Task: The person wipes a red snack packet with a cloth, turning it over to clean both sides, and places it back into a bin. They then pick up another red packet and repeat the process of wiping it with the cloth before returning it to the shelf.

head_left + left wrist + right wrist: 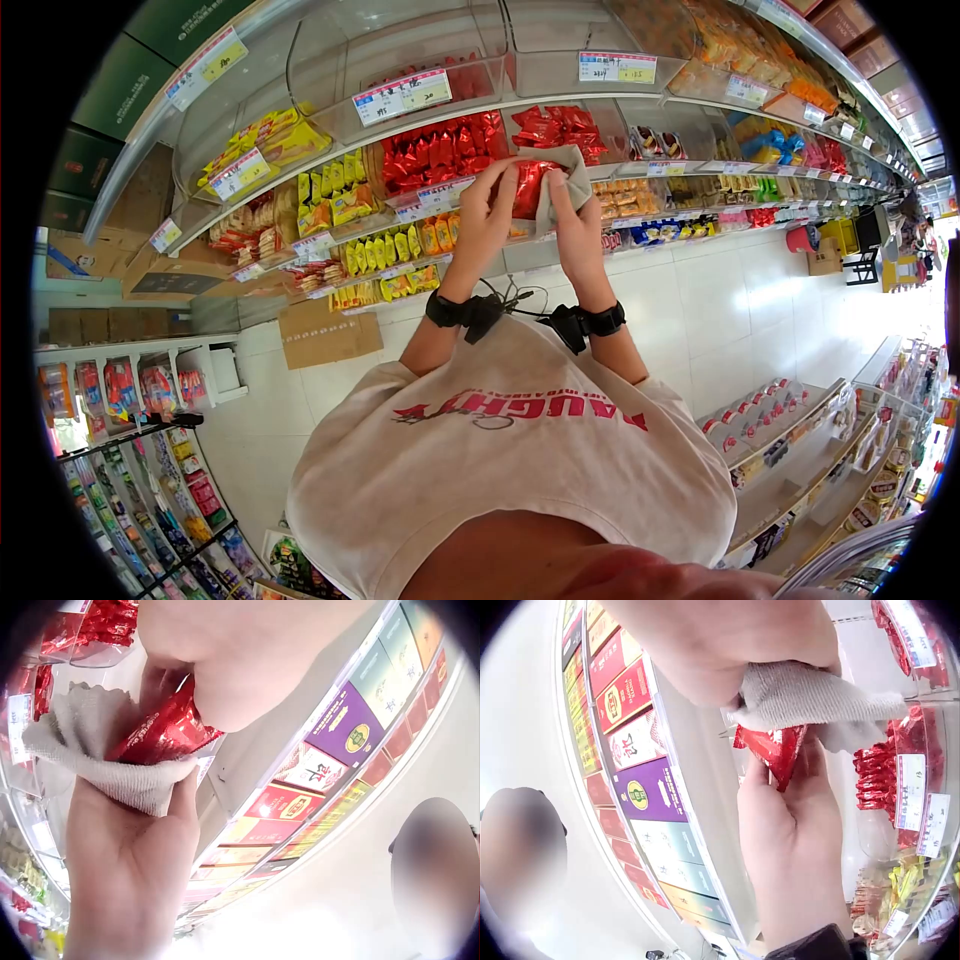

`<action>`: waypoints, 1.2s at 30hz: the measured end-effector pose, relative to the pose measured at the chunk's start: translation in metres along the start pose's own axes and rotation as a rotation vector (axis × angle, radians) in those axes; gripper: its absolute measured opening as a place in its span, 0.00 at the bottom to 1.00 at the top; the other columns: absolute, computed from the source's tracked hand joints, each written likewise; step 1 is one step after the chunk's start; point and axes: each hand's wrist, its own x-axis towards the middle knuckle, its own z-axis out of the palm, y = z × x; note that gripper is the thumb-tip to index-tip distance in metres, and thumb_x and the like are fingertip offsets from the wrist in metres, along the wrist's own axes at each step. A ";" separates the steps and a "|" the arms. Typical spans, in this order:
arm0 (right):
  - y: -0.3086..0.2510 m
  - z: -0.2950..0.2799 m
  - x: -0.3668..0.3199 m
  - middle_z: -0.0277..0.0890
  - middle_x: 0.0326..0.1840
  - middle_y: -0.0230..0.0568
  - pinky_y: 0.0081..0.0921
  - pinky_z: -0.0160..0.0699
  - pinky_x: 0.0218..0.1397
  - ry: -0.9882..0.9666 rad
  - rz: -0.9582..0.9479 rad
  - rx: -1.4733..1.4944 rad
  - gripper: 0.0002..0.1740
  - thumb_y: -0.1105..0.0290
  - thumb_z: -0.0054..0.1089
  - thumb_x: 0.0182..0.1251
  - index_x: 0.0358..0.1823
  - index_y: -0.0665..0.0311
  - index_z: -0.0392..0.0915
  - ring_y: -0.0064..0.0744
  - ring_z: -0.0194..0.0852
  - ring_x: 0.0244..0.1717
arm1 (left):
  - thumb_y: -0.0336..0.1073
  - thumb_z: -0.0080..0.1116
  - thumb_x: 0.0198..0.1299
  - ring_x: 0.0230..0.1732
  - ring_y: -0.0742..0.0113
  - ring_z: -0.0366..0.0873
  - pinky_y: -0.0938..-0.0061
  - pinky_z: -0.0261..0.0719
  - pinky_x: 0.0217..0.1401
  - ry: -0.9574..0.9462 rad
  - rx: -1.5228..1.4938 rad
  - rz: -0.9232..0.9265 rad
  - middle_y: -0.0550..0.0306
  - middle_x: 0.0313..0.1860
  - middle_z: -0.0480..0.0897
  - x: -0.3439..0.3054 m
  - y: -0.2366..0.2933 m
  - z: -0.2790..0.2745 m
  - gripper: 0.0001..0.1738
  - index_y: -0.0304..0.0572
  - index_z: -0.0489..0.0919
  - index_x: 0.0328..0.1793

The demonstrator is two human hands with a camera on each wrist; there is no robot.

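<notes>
Head view: both hands are raised in front of a tiered shelf of clear plastic bins [335, 85] and meet at one shiny red foil packet [527, 192] with a light grey ribbed cloth [577, 172].

Left hand [485, 228]: fingers bent, gripping the red foil packet between thumb and fingers. Thumb lies along its near side. Part of the grip is hidden by the packet.

Right hand [582, 238]: grips the cloth, thumb bent over its edge against the packet. Remaining fingers are behind the cloth; their exact spread cannot be told.

Left wrist view: cloth lies around one side of the packet, touching it; white print shows on the foil. Right wrist view: a pointed corner of the packet sticks out below the cloth.

Surroundings: heaped small red packets [440, 152] fill a bin just beside the hands. Yellow packets [335, 190] sit farther left. A black band [452, 309] is on the left wrist, a matching black strap [604, 320] on the right.
</notes>
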 end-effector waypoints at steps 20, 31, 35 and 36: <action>0.006 0.003 0.001 0.78 0.38 0.25 0.14 0.70 0.41 -0.076 0.005 0.089 0.15 0.62 0.63 0.76 0.49 0.69 0.81 0.11 0.70 0.39 | 0.35 0.71 0.64 0.40 0.73 0.83 0.77 0.81 0.45 0.195 -0.068 0.041 0.55 0.43 0.87 0.006 0.004 -0.005 0.16 0.33 0.82 0.52; -0.004 0.000 -0.004 0.80 0.44 0.38 0.22 0.73 0.45 0.046 -0.382 -0.296 0.12 0.72 0.63 0.73 0.52 0.73 0.80 0.24 0.75 0.40 | 0.30 0.71 0.63 0.40 0.69 0.84 0.73 0.82 0.45 0.095 0.064 0.203 0.53 0.43 0.85 0.003 0.008 -0.001 0.16 0.35 0.78 0.52; -0.008 0.009 -0.014 0.78 0.61 0.52 0.33 0.73 0.63 -0.026 -0.586 -0.447 0.19 0.80 0.60 0.68 0.59 0.74 0.79 0.43 0.78 0.59 | 0.35 0.61 0.73 0.45 0.69 0.83 0.72 0.81 0.48 0.057 -0.079 0.189 0.50 0.45 0.84 0.003 0.004 0.006 0.14 0.35 0.75 0.56; -0.008 0.010 -0.016 0.76 0.65 0.55 0.36 0.72 0.68 -0.049 -0.612 -0.461 0.21 0.82 0.59 0.66 0.61 0.73 0.78 0.48 0.77 0.65 | 0.38 0.58 0.75 0.45 0.69 0.82 0.72 0.80 0.48 0.036 -0.038 0.138 0.51 0.46 0.83 0.002 0.007 0.004 0.14 0.35 0.75 0.57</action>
